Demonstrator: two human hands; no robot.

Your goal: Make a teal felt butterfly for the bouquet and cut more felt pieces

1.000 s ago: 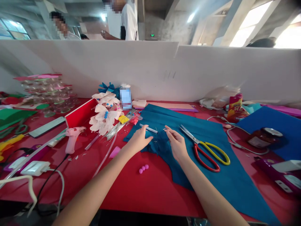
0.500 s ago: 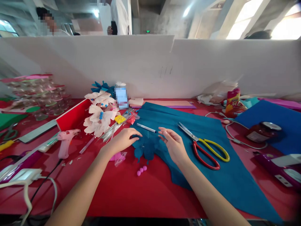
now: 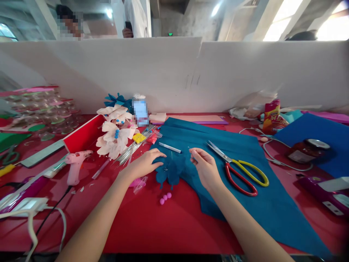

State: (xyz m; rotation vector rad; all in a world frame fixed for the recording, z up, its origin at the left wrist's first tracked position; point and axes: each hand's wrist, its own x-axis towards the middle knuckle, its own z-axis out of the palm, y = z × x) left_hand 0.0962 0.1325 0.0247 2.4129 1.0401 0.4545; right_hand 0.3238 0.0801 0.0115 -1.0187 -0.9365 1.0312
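Note:
A dark teal felt flower [image 3: 169, 174] with thin pale strands at its middle lies between my hands. My left hand [image 3: 147, 162] is at its left edge, thumb and forefinger apart, with nothing visible between them. To the right, above the teal felt sheet [image 3: 234, 142], my right hand [image 3: 205, 165] is pinched. A tiny pale tip pokes out of its fingertips, too small to name. Just beyond the flower lies a white marker [image 3: 169, 147] with a dark cap. Three pink balls [image 3: 165, 198] sit in a row on the red table [image 3: 152, 229], nearer to me.
Scissors [image 3: 231, 165] with red and yellow handles lie on the felt, right of my right hand. At left are a pink glue gun [image 3: 75, 165], pale fabric flowers [image 3: 114, 134] and thin wires [image 3: 125, 154]. A phone [image 3: 140, 112] leans behind. A jar [image 3: 309, 151] stands right.
My right hand's fingers have closed from loosely spread into a pinch, with a tiny pale tip showing. My left hand has shifted slightly right, toward the flower.

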